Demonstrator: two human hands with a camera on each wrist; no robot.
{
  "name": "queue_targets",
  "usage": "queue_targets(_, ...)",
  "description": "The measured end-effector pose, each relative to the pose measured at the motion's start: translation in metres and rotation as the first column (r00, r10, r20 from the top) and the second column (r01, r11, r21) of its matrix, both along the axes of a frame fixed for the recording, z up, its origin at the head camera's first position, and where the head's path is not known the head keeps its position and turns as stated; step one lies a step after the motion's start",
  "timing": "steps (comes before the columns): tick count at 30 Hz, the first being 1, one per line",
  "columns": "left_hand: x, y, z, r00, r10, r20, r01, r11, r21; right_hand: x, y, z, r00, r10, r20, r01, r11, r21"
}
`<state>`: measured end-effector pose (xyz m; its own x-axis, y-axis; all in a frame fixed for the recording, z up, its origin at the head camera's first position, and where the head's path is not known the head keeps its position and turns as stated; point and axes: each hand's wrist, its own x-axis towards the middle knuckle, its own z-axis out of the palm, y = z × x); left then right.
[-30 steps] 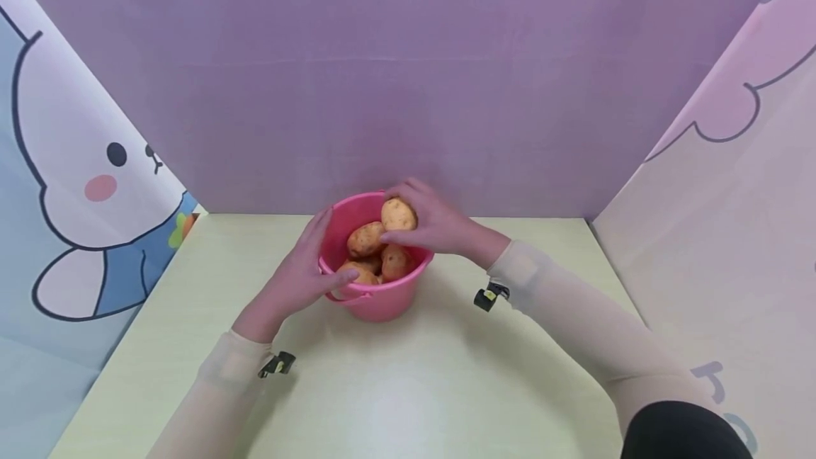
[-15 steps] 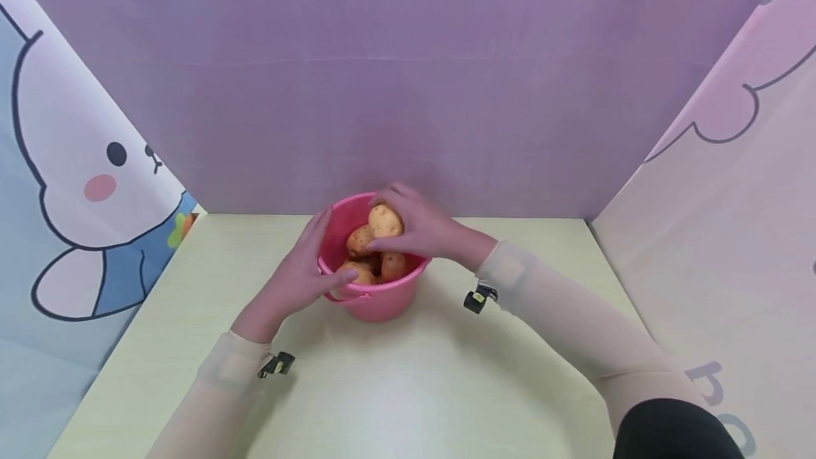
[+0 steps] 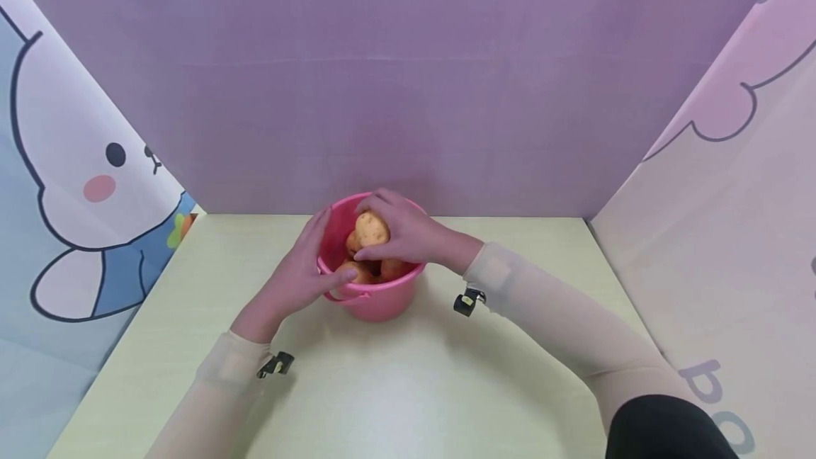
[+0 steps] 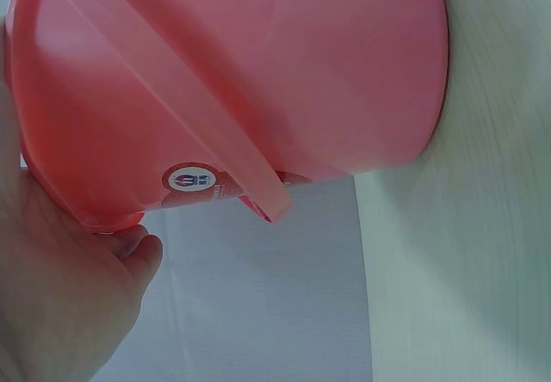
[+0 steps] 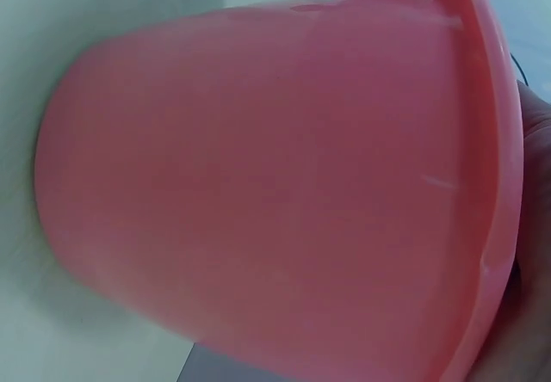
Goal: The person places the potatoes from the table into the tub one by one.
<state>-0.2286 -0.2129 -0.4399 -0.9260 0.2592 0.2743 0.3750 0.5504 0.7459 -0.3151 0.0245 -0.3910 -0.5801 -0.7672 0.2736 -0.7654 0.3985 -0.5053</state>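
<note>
A pink bucket [image 3: 382, 303] stands upright on the table, with several potatoes [image 3: 395, 270] inside. My left hand [image 3: 292, 278] grips its left rim, thumb over the inner side. In the left wrist view that hand [image 4: 65, 283] lies along the rim of the bucket [image 4: 327, 64], beside the hanging handle [image 4: 172, 81]. My right hand [image 3: 414, 234] holds a pale, round potato [image 3: 371, 229] between thumb and fingers, within the bucket's mouth, above the others. The right wrist view shows mainly the bucket's side [image 5: 275, 175]; the right hand [image 5: 535, 227] is partly hidden behind the rim.
The pale table [image 3: 408, 395] extends in front and to both sides. A purple backdrop [image 3: 395, 91] rises just behind the bucket. Printed panels stand left, with a cartoon rabbit [image 3: 95, 126], and right [image 3: 733, 232].
My right hand has moved left and a little down with the potato, deeper over the bucket's middle. The left hand and the bucket have stayed in place.
</note>
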Motion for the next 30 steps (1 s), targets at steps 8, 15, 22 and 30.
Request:
queue_targets(8, -0.0028, -0.0003, -0.0021, 1.000, 0.006, 0.004, -0.006, 1.000, 0.004, -0.0006, -0.0046, -0.0010, 1.000, 0.013, 0.014, -0.013, 1.000, 0.025)
queue_targets(15, -0.0043, -0.0007, -0.0041, 1.000, 0.006, -0.003, -0.006, 1.000, -0.010, 0.0002, -0.0057, 0.0000, 0.999, 0.021, 0.025, -0.022, 0.999, 0.028)
queue_targets(22, -0.0035, -0.0004, -0.0057, 1.000, 0.026, 0.009, -0.025, 0.999, -0.035, 0.0013, -0.0054, -0.0002, 0.999, 0.030, 0.032, -0.031, 0.999, 0.030)
queue_targets(30, -0.0034, 0.0015, -0.0046, 0.999, 0.037, 0.026, -0.036, 0.999, -0.038, 0.0008, -0.0041, 0.0004, 0.999, 0.042, -0.023, -0.042, 0.999, 0.000)
